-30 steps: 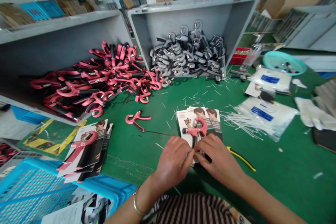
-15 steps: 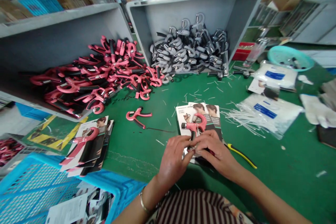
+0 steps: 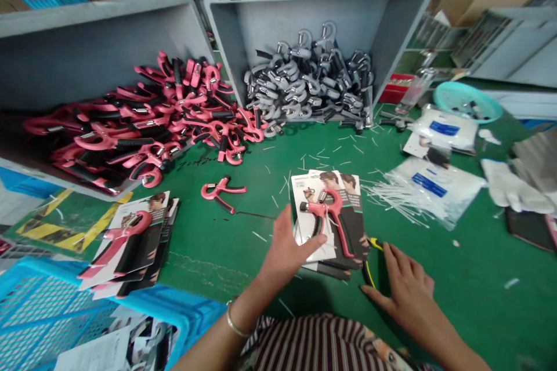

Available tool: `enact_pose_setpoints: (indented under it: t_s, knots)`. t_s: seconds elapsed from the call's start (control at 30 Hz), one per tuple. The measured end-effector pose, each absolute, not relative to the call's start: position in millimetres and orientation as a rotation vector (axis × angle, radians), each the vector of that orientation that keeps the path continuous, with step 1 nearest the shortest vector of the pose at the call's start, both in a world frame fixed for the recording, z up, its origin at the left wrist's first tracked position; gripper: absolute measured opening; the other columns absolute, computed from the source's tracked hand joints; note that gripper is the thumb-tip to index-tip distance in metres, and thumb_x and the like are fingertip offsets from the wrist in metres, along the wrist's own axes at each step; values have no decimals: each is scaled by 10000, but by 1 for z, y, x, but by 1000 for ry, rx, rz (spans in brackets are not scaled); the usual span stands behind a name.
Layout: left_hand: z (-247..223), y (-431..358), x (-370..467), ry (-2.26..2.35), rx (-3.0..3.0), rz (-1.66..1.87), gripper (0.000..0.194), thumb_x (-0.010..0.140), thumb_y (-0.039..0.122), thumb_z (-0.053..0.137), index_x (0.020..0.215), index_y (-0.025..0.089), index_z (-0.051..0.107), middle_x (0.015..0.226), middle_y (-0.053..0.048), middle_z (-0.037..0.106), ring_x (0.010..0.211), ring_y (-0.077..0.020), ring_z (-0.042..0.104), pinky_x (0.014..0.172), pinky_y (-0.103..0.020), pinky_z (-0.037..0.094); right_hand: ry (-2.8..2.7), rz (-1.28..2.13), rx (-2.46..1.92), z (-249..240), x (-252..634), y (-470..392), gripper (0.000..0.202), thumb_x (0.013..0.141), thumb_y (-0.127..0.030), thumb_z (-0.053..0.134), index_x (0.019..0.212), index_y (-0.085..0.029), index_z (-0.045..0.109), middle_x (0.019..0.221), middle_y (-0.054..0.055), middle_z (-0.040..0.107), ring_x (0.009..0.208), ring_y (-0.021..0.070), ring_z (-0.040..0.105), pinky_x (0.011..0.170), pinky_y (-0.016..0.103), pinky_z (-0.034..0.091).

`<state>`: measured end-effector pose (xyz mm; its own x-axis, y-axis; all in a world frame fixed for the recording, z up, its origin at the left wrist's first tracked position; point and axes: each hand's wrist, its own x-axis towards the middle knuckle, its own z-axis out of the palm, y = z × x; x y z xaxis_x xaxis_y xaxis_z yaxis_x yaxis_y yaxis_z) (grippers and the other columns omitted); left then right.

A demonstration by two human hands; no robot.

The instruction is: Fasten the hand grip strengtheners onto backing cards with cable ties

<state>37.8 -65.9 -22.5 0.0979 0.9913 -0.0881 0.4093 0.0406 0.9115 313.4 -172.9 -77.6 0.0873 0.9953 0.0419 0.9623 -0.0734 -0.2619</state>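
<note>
A pink and black hand grip strengthener (image 3: 335,211) lies on a printed backing card (image 3: 304,185), on top of more such cards. My left hand (image 3: 287,249) is open at the left edge of this stack, its thumb reaching over the card's lower part. To the right, my right hand (image 3: 404,281) spreads over a pair of yellow and black handled pliers (image 3: 369,275); thumb and fingers are apart, and part of the tool is hidden beneath them. Another pink hand grip strengthener (image 3: 223,191) lies loose on the green table, left of the stack.
Grey bins hold piles of pink grips (image 3: 174,110) and grey grips (image 3: 308,81). Carded grips (image 3: 130,243) lie by a blue crate (image 3: 191,313) at left. White cable ties (image 3: 395,200), plastic bags (image 3: 439,185), a glove (image 3: 513,185) and a turquoise basin (image 3: 444,93) are at right.
Both hands have come away from the carded grip strengthener. My left hand has opened beside it, and my right hand has moved right and down onto the pliers, whose handles have shifted.
</note>
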Motion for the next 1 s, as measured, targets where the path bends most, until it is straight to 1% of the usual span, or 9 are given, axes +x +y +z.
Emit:
enact_pose_setpoints:
  t_s: [0.13,0.23,0.33,0.43,0.53,0.63,0.73,0.83,1.0]
  knots:
    - [-16,-56,52,1299,1458,796,480,788,333,695,1231,182,586,1208,-108,645,1167,-306,582,1033,-483,413,-1796,680,-2062,-59,326,-165,680,770,-397,612,1367,-88,509,1225,213,568,1116,378,537,990,554,423]
    - [0,-59,39,1397,1503,908,475,757,264,697,1211,176,589,1184,-97,650,1136,-296,593,1014,-467,421,-1391,1441,-1846,-27,344,-167,589,798,-441,598,1296,-125,593,1076,158,644,964,315,623,908,471,497]
    - [16,-68,25,1430,1484,983,516,771,278,696,1252,191,529,1112,-71,673,1007,-250,645,905,-395,493,-867,1965,-1444,-5,343,-184,552,837,-514,569,1284,-194,614,1107,146,665,911,292,655,790,420,541]
    - [20,-71,24,1347,1425,980,542,790,281,689,1286,201,485,1091,-51,684,945,-217,662,841,-342,518,-628,2001,-1292,2,322,-199,505,772,-540,661,1204,-278,654,1100,129,667,783,264,651,578,353,521]
    - [13,-69,29,1243,1389,945,514,792,287,693,1265,192,514,1104,-51,687,954,-219,660,856,-344,515,-739,1972,-1278,7,300,-195,412,798,-517,689,1096,-233,679,883,83,657,604,160,557,526,279,454]
    - [7,-68,31,1179,1377,918,533,801,304,695,1287,194,509,1138,-57,684,982,-227,657,874,-352,511,-905,2059,-1217,17,293,-177,372,844,-450,687,1097,-180,651,922,63,650,706,138,577,614,247,469]
    - [9,-71,29,1155,1427,872,559,798,302,704,1307,206,494,1144,-53,682,1005,-233,650,886,-351,507,-1003,2183,-1132,27,294,-161,434,870,-452,661,1210,-191,594,1094,101,659,876,188,632,699,289,516]
    - [13,-75,26,1135,1467,858,563,796,288,700,1311,209,486,1150,-50,679,1018,-234,648,894,-346,504,-1004,2245,-1096,31,293,-151,475,887,-441,640,1281,-191,548,1146,127,661,976,229,653,773,348,545]
    - [14,-76,22,1098,1544,811,600,798,308,699,1339,221,454,1158,-51,671,992,-226,646,877,-344,508,-887,2349,-1055,36,290,-143,401,905,-409,623,1225,-178,552,1111,138,674,988,251,675,737,349,566]
